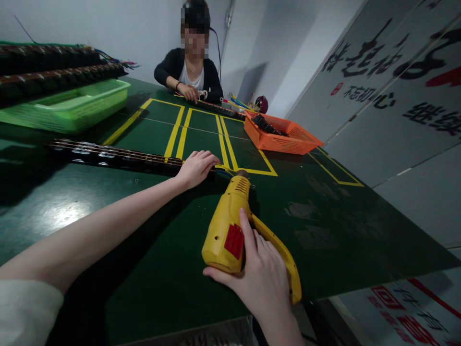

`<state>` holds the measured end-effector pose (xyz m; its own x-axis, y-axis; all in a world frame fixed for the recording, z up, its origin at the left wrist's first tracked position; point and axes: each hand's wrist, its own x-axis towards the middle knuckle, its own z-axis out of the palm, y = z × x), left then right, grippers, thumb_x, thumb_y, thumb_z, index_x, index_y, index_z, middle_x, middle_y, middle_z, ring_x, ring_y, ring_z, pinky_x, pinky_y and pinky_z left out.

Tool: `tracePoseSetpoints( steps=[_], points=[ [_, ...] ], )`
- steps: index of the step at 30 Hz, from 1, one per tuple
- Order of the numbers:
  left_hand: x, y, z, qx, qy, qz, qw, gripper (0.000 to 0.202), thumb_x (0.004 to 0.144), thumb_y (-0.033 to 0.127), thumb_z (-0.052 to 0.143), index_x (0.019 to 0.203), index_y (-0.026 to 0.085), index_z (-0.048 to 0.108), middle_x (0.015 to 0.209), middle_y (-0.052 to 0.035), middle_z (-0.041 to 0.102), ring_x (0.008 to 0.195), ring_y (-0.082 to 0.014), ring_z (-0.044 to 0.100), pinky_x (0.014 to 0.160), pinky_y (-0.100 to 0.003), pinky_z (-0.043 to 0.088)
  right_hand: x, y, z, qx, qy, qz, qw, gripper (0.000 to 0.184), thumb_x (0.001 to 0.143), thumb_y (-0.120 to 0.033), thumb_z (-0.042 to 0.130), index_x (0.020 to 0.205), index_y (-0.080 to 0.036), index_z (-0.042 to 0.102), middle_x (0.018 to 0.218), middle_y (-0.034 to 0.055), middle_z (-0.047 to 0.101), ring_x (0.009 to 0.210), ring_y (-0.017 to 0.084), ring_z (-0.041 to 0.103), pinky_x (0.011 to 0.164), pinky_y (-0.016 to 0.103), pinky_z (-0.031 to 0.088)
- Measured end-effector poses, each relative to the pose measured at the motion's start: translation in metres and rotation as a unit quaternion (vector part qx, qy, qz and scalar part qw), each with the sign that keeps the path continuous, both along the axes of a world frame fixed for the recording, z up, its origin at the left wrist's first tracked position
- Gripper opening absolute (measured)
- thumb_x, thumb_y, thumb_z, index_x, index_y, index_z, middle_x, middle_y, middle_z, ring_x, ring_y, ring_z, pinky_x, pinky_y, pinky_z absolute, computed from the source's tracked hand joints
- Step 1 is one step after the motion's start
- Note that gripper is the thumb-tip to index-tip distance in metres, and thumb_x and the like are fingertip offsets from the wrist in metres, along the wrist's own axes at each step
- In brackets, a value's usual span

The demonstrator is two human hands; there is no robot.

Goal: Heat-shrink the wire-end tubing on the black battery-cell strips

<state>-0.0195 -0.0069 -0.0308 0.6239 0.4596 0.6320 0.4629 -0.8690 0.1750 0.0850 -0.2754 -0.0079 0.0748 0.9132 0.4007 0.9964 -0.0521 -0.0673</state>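
My right hand [261, 276] grips the handle of a yellow electric drill [230, 226] with a red label, its nose pointing away from me toward the end of a long black strip [115, 156]. The strip lies across the dark green table [324, 226] and carries thin wires along its length. My left hand [196, 168] rests on the strip's right end with the fingers curled down over it, just left of the drill's tip.
A green basket [68, 110] sits at the far left under more long black strips [54, 67]. An orange basket [283, 137] with black parts stands at the back right. A person [189, 72] works across the table. Yellow tape lines [225, 146] mark the table.
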Motion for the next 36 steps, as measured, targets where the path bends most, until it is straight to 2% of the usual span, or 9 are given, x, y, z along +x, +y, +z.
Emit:
tracePoseSetpoints(
  steps=[9,13,17,20,24,27,31,33,36],
  points=[
    [0.000,0.003,-0.002,-0.007,-0.009,-0.008,1.000,0.029,0.097,0.027,0.033,0.102,0.019,0.061,0.097,-0.0058,0.063,0.092,-0.0216,0.054,0.078,-0.034,0.038,-0.032,0.014,0.001,0.013,0.022,0.050,0.998,0.126,0.054,-0.080,0.066,0.149,-0.013,0.018,0.092,0.0113,0.064,0.076,0.028,0.061,0.066,0.040,0.050],
    [-0.007,0.000,0.000,-0.031,-0.002,-0.054,0.998,0.024,0.090,0.028,0.045,0.107,0.019,0.060,0.101,-0.0069,0.062,0.093,-0.0220,0.054,0.079,-0.034,0.041,-0.046,0.017,0.001,0.017,0.021,0.081,0.996,0.130,0.048,-0.085,0.063,0.147,-0.010,0.024,0.085,0.0108,0.062,0.068,0.027,0.060,0.060,0.041,0.051],
    [-0.017,0.003,0.005,-0.051,-0.008,-0.101,0.994,0.026,0.087,0.023,0.045,0.107,0.016,0.060,0.102,-0.0074,0.064,0.094,-0.0214,0.057,0.084,-0.035,0.043,-0.049,0.016,0.000,0.014,0.027,0.098,0.995,0.123,0.056,-0.086,0.055,0.147,-0.010,0.025,0.085,0.0118,0.063,0.068,0.027,0.060,0.060,0.041,0.051],
    [-0.025,0.012,0.016,-0.096,-0.030,-0.112,0.989,0.028,0.086,0.017,0.038,0.097,0.016,0.064,0.096,-0.0062,0.067,0.089,-0.0184,0.061,0.081,-0.032,0.046,-0.049,0.014,0.001,-0.004,0.032,0.113,0.993,0.118,0.060,-0.086,0.052,0.147,-0.010,0.027,0.085,0.0119,0.063,0.067,0.026,0.060,0.059,0.041,0.050],
    [-0.034,0.020,0.035,-0.172,-0.081,-0.088,0.978,0.029,0.079,0.014,0.039,0.091,0.015,0.065,0.090,-0.0048,0.069,0.084,-0.0161,0.064,0.077,-0.028,0.050,-0.051,0.012,0.001,-0.017,0.035,0.132,0.990,0.116,0.063,-0.085,0.050,0.147,-0.009,0.026,0.086,0.0121,0.064,0.069,0.026,0.060,0.060,0.041,0.050],
    [-0.039,0.021,0.040,-0.201,-0.092,-0.069,0.973,0.029,0.079,0.017,0.040,0.093,0.014,0.065,0.090,-0.0055,0.070,0.084,-0.0169,0.064,0.075,-0.028,0.051,-0.050,0.012,0.001,-0.028,0.045,0.135,0.989,0.114,0.065,-0.084,0.049,0.149,-0.011,0.023,0.088,0.0118,0.064,0.072,0.027,0.061,0.063,0.041,0.050],
    [-0.047,0.023,0.046,-0.195,-0.062,-0.083,0.975,0.025,0.083,0.029,0.047,0.089,0.014,0.066,0.090,-0.0067,0.070,0.084,-0.0175,0.064,0.075,-0.029,0.051,-0.047,0.013,0.002,-0.048,0.050,0.136,0.988,0.115,0.066,-0.085,0.046,0.150,-0.011,0.019,0.092,0.0132,0.065,0.076,0.028,0.062,0.066,0.042,0.049],
    [-0.054,0.025,0.059,-0.187,-0.100,-0.084,0.974,0.024,0.084,0.031,0.050,0.091,0.013,0.065,0.086,-0.0056,0.068,0.081,-0.0152,0.063,0.075,-0.029,0.052,-0.047,0.014,0.002,-0.057,0.053,0.146,0.986,0.116,0.066,-0.086,0.044,0.150,-0.010,0.018,0.093,0.0138,0.065,0.078,0.028,0.062,0.068,0.042,0.049],
    [-0.072,0.019,0.096,-0.167,-0.202,-0.063,0.963,0.020,0.086,0.022,0.051,0.095,0.010,0.064,0.075,-0.0007,0.063,0.071,-0.0088,0.058,0.075,-0.029,0.051,-0.049,0.013,0.000,-0.072,0.069,0.180,0.979,0.120,0.062,-0.089,0.043,0.150,-0.012,0.017,0.095,0.0122,0.065,0.080,0.028,0.061,0.071,0.041,0.048]
  ],
)
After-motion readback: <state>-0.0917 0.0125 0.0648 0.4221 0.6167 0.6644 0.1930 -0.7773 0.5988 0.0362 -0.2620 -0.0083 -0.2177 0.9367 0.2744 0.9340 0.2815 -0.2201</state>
